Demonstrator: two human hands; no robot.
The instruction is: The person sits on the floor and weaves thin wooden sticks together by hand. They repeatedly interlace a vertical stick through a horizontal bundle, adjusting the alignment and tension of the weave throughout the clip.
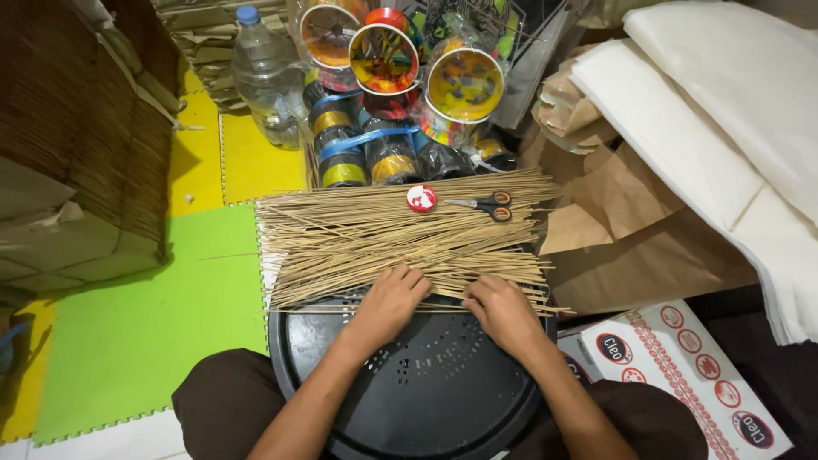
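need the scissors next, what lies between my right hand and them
In the head view, only the spread of thin bamboo sticks lies between the right hand and the scissors.

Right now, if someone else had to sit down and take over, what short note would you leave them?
Left hand: flat on the sticks, holding nothing.
Right hand: same, on the near edge of the pile.
Sticks lie spread across the far rim of the black tray.
Scissors and a small red lid rest on the pile's far side.
Nothing separated out yet; the whole pile is left.
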